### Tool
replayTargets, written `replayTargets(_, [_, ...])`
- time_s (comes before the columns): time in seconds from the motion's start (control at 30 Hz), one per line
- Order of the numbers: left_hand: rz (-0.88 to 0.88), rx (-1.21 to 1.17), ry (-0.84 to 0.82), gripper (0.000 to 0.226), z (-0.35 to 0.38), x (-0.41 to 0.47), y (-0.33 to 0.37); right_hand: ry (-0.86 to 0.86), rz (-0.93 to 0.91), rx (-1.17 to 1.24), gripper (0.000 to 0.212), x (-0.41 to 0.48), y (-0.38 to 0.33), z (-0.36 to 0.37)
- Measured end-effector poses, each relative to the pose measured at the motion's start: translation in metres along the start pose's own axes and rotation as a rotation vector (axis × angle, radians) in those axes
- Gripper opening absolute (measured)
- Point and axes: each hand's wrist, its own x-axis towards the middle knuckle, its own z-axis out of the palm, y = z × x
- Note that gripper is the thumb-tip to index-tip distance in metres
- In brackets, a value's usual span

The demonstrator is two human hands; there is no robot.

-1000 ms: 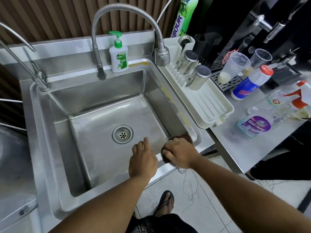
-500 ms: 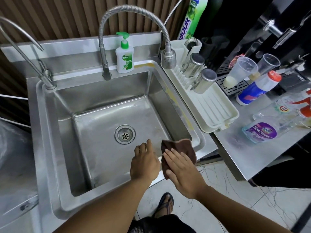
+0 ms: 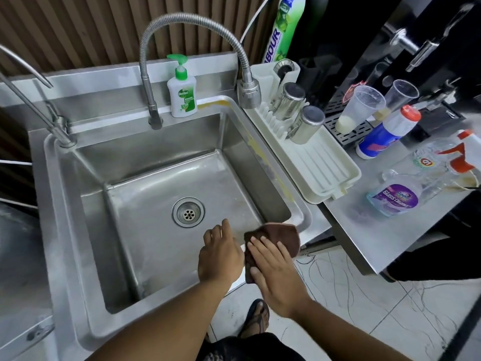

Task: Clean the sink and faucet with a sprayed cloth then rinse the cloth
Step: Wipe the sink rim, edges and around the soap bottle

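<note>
Head view shows me the soft dark-brown cloth (image 3: pixel 279 237) spread flat on the front right corner of the stainless steel sink (image 3: pixel 88 194) rim. My right hand (image 3: pixel 276 269) lies on it, fingers straight, pressing rather than gripping. My left hand (image 3: pixel 221 254) rests open on the front rim just beside it. I judge the cloth light, limp and probably damp, so it is better pressed flat or bunched than pinched. Its long axis seems to run diagonally toward the sink's far right.

Soap bottle (image 3: pixel 182 93) behind sink (image 3: pixel 62 194), rack (image 3: pixel 320 165) right.
</note>
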Motion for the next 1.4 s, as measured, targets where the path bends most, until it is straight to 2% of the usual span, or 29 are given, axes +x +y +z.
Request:
replayTargets(0.07, [-0.005,0.003,-0.004,0.053,0.000,0.000,0.000,-0.029,-0.017,-0.046,0.057,0.004,0.029,-0.010])
replayTargets(0.2, [-0.008,0.017,-0.015,0.052,0.001,0.001,-0.001,0.053,0.313,-0.032,0.068,0.021,0.074,-0.028])
replayTargets(0.27, [-0.013,0.011,-0.021,0.051,0.001,0.002,-0.001,0.082,0.370,-0.010,0.071,0.027,0.063,-0.024])
replayTargets(0.33, [-0.023,0.005,-0.020,0.050,0.001,0.002,-0.002,0.093,0.339,0.032,0.070,0.021,0.044,-0.018])
replayTargets(0.47, [-0.045,-0.014,-0.035,0.049,0.001,0.003,-0.002,0.053,0.122,0.059,0.055,-0.008,0.045,-0.016])
replayTargets(0.53, [-0.055,-0.033,-0.044,0.050,0.002,0.003,-0.001,0.058,0.137,0.045,0.051,-0.008,0.060,-0.023])
replayTargets(0.63, [-0.112,-0.142,-0.060,0.051,0.001,0.010,-0.001,0.048,0.185,0.039,0.060,0.020,0.076,-0.035])
replayTargets(0.73, [-0.217,-0.442,0.048,0.058,-0.014,0.032,0.010,-0.022,0.140,0.024,0.066,0.055,0.086,-0.048])
replayTargets(0.83, [-0.222,-0.659,0.220,0.065,-0.056,0.072,0.045,-0.098,0.076,0.066,0.075,0.080,0.096,-0.062])
replayTargets(0.9, [-0.196,-0.750,0.316,0.074,-0.088,0.098,0.075,-0.136,0.044,0.081,0.078,0.096,0.103,-0.067])
replayTargets(1.0, [-0.123,-0.831,0.360,0.099,-0.129,0.130,0.114,-0.160,0.011,0.079,0.079,0.120,0.106,-0.071])
replayTargets(1.07, [-0.097,-0.855,0.392,0.103,-0.149,0.148,0.135,-0.170,0.055,0.042,0.077,0.128,0.106,-0.074])
replayTargets(1.13, [-0.076,-0.894,0.422,0.089,-0.161,0.163,0.150,-0.080,0.070,-0.061,0.074,0.122,0.107,-0.076])
replayTargets(1.27, [-0.100,-1.017,0.440,0.045,-0.161,0.177,0.153,0.083,-0.044,-0.217,0.052,0.090,0.119,-0.068])
replayTargets(1.4, [-0.129,-1.133,0.563,0.022,-0.158,0.161,0.146,-0.002,0.024,-0.260,0.068,0.096,0.115,-0.052])
